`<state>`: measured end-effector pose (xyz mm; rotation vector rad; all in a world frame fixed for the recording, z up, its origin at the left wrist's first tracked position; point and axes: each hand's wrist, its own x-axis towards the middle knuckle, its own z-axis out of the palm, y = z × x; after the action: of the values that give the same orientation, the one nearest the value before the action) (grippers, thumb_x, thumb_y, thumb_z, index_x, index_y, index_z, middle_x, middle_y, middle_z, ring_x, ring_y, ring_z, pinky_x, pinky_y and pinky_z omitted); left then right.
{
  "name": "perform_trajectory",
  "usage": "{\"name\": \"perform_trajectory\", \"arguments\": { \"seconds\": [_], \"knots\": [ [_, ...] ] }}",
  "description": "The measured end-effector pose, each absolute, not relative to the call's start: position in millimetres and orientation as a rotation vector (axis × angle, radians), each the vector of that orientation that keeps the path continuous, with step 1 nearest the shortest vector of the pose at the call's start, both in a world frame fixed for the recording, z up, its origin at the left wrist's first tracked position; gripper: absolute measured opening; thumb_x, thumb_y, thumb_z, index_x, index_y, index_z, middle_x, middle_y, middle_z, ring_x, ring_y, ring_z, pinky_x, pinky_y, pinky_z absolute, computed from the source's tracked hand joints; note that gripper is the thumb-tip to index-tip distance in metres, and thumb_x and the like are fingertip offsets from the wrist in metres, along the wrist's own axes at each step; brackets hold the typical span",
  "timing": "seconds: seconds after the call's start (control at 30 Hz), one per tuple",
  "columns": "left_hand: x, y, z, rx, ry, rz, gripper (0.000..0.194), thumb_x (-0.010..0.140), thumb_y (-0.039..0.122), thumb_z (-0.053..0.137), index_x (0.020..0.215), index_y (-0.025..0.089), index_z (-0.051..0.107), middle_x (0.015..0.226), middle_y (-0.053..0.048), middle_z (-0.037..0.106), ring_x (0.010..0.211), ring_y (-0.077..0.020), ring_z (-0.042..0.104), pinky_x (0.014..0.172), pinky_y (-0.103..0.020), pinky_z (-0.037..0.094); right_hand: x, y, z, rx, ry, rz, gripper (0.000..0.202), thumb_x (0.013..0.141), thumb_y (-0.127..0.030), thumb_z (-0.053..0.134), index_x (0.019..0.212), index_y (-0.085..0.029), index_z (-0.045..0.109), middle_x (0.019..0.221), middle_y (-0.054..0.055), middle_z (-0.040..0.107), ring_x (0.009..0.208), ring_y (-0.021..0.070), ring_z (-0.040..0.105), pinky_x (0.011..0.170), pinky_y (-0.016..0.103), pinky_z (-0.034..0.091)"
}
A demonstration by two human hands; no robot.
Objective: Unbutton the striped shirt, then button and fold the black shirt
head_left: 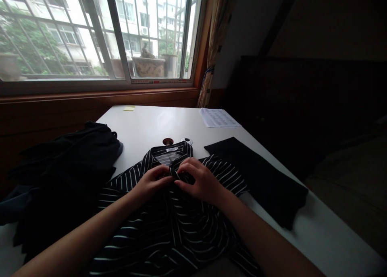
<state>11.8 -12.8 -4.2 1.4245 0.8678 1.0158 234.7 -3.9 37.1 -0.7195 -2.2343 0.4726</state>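
A black shirt with white stripes [145,228] lies spread on the white table, its collar toward the window. Just below the collar, my left hand [155,179] pinches the front edge of the shirt between thumb and fingers. Close beside it on the right, my right hand [198,180] grips the same edge, fingers bent and fingertips nearly touching those of my left hand. What lies between the fingertips is too small to make out.
Dark clothes [69,164] are heaped on the left. A folded black garment [256,176] lies on the right. Beyond the collar are a brown round object [167,141] and a white ring-shaped one [187,141]. Printed papers [219,118] and yellow notes [129,108] lie on the white table [157,122].
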Motion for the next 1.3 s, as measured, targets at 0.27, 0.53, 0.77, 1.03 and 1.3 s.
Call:
{"name": "perform_trajectory", "arguments": {
  "seconds": [0.27, 0.53, 0.77, 1.03, 1.3],
  "knots": [
    [12, -12, 1, 1.469, 0.906, 1.059, 0.027, 0.085, 0.04, 0.072, 0.093, 0.015, 0.068, 0.087, -0.003, 0.063, 0.084, -0.0169, 0.057, 0.076, -0.026, 0.045, 232, -1, 27, -0.733, -2.195, 0.573, 0.011, 0.089, -0.016, 0.066, 0.094, -0.023, 0.059, 0.086, 0.0, 0.059, 0.079, 0.0159, 0.058, 0.074, 0.03, 0.049],
    [10, -8, 2, 1.492, 0.862, 1.126, 0.021, 0.082, 0.035, 0.075, 0.084, 0.015, 0.069, 0.084, -0.002, 0.059, 0.081, -0.016, 0.055, 0.076, -0.026, 0.042, 231, 1, 19, -0.665, -2.088, 0.535, 0.027, 0.09, -0.009, 0.058, 0.109, -0.026, 0.049, 0.113, 0.006, 0.055, 0.092, 0.0179, 0.059, 0.079, 0.035, 0.055],
    [10, -8, 2, 1.384, 0.9, 1.044, 0.025, 0.083, 0.038, 0.075, 0.088, 0.015, 0.066, 0.082, 0.0, 0.06, 0.077, -0.014, 0.054, 0.071, -0.023, 0.041, 230, -2, 25, -0.662, -2.149, 0.488, 0.015, 0.093, -0.013, 0.059, 0.105, -0.023, 0.06, 0.107, 0.005, 0.057, 0.095, 0.0178, 0.06, 0.085, 0.035, 0.053],
    [14, -8, -3, 1.375, 0.944, 1.038, 0.032, 0.079, 0.043, 0.076, 0.093, 0.015, 0.068, 0.087, -0.003, 0.067, 0.081, -0.0172, 0.059, 0.074, -0.025, 0.046, 229, -2, 23, -0.748, -2.16, 0.526, 0.015, 0.089, -0.018, 0.069, 0.101, -0.022, 0.063, 0.1, 0.003, 0.06, 0.09, 0.0171, 0.06, 0.082, 0.032, 0.051],
    [15, -10, -5, 1.489, 0.984, 1.051, 0.028, 0.082, 0.041, 0.073, 0.094, 0.016, 0.068, 0.088, -0.003, 0.067, 0.083, -0.0186, 0.061, 0.076, -0.027, 0.047, 227, -1, 23, -0.814, -2.133, 0.681, 0.01, 0.087, -0.021, 0.071, 0.093, -0.021, 0.063, 0.096, 0.002, 0.06, 0.084, 0.016, 0.059, 0.076, 0.03, 0.049]
  ]
}}
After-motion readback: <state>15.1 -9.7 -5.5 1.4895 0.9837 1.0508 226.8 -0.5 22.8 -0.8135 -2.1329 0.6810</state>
